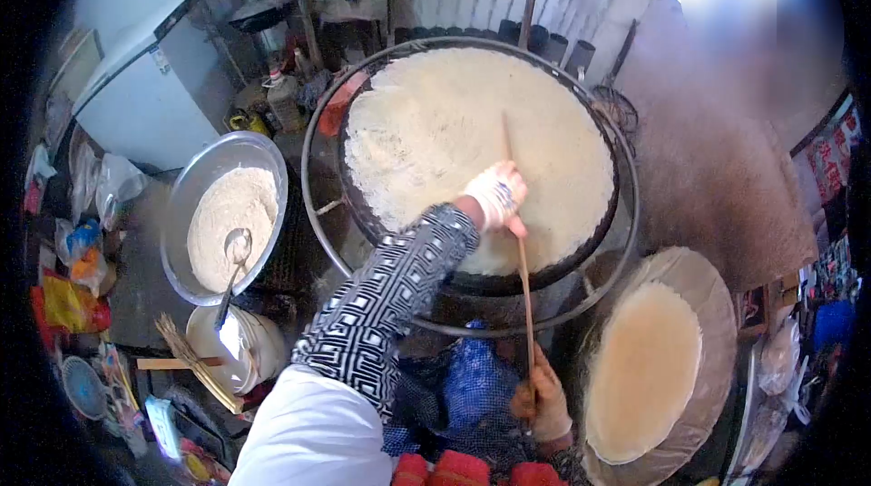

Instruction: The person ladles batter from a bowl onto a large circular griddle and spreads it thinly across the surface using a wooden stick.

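A long thin wooden stick (526, 304) reaches from low in front of me onto a big round griddle (352, 205). Pale batter (435, 132) covers nearly the whole griddle in a thin sheet, rougher on its left side. My left hand (497, 196), in a white work glove with bare fingertips, closes round the stick above the batter. Lower down, near my lap, my right hand (546, 400) grips the stick's near end, also gloved. The stick's far tip is blurred over the batter, so I cannot tell whether it touches.
A metal ring (315, 205) surrounds the griddle. Left stand a steel basin (172, 241) of batter with a ladle (238, 248), a white bucket (265, 341) and a straw brush (195, 363). At right, a finished round flatbread (644, 373) lies on a cloth-covered round support (712, 377).
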A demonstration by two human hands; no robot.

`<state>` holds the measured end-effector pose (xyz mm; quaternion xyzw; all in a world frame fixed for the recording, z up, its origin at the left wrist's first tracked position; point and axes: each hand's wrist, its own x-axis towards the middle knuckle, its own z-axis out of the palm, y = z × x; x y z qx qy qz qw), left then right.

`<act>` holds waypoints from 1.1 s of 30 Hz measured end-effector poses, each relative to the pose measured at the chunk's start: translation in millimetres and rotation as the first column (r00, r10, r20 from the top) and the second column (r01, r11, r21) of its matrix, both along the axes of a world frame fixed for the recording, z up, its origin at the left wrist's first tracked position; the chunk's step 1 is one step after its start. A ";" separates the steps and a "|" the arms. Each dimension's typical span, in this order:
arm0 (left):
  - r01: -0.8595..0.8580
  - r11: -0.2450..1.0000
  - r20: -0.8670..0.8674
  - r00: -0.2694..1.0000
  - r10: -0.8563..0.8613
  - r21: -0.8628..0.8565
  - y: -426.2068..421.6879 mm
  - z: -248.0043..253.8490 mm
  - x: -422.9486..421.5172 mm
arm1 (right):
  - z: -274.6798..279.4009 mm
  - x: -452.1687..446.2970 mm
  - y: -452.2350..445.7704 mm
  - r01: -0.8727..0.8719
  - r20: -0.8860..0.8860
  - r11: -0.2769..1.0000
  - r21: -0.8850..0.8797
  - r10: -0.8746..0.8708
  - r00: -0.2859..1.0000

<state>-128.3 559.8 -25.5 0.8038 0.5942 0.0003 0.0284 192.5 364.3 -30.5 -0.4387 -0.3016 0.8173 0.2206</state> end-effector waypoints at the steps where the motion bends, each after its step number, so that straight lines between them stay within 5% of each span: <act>1: -0.046 0.995 0.003 0.999 0.046 0.089 -5.8 -9.9 -20.4 | 3.7 -12.0 11.2 -0.034 -0.109 0.998 -0.050 0.029 0.994; 2: -0.098 0.977 0.004 0.995 0.099 0.188 -14.0 -16.4 -41.9 | 6.5 -21.4 16.9 -0.061 -0.106 0.995 -0.075 0.053 0.993; 6: -0.211 0.974 0.004 0.977 0.212 0.083 -66.8 -8.4 -80.5 | -4.7 -27.6 27.5 -0.256 -0.059 0.967 0.010 0.256 0.965; 8: -0.266 0.951 -0.021 0.962 0.273 0.158 -108.1 -11.0 -96.6 | -10.7 -40.5 17.5 -0.359 0.026 0.928 0.103 0.358 0.933; 9: -0.255 0.931 -0.007 0.964 0.266 0.261 -135.2 -24.8 -103.1 | -5.8 -40.2 2.4 -0.327 -0.023 0.945 -0.007 0.326 0.945; 11: -0.303 0.910 0.060 0.953 0.299 0.282 -188.3 -22.9 -103.9 | -39.0 -33.0 -17.9 -0.413 0.147 0.838 0.357 0.386 0.911; 13: -0.338 0.899 0.007 0.937 0.350 0.277 -239.1 -20.5 -93.2 | -73.7 -23.6 -40.1 -0.393 0.288 0.546 0.740 0.271 0.918; 16: -0.413 0.864 0.243 0.904 0.352 0.287 -301.0 6.6 -66.3 | -69.2 11.8 -56.6 -0.669 0.619 0.338 0.662 0.257 0.742; 18: -0.533 0.769 0.327 0.840 0.432 0.353 -325.3 -7.6 -75.0 | -39.2 20.9 -60.1 -0.556 0.514 0.428 0.713 0.221 0.829; 19: -0.570 0.743 0.324 0.818 0.475 0.350 -329.5 -20.2 -82.3 | -35.7 24.4 -53.9 -0.753 0.728 0.408 0.516 0.254 0.636; 20: -0.479 0.776 0.171 0.876 0.450 0.410 -327.9 -40.7 -97.8 | -44.3 25.6 -49.8 -0.642 0.641 0.345 0.685 0.133 0.756; 22: -0.258 0.895 -0.085 0.948 0.308 0.364 -313.2 -82.1 -112.0 | -33.0 19.4 -23.2 -0.752 0.759 0.246 0.612 0.083 0.645; 24: -0.289 0.951 -0.174 0.936 0.305 0.113 -299.1 -87.9 -98.0 | -24.2 9.4 2.7 -0.840 0.853 0.230 0.491 0.070 0.518; 28: -0.336 0.938 -0.197 0.917 0.346 0.081 -290.8 -86.0 -43.7 | -27.1 3.5 43.7 -0.714 0.832 0.430 0.553 -0.239 0.501; 31: -0.416 0.908 -0.126 0.899 0.419 0.055 -282.6 -80.2 15.3 | -32.9 25.8 41.7 -0.281 0.524 0.551 0.785 -0.351 0.776; 33: -0.491 0.871 -0.002 0.871 0.491 0.009 -267.7 -68.8 64.7 | -19.2 24.5 24.4 -0.125 0.432 0.797 0.591 -0.182 0.884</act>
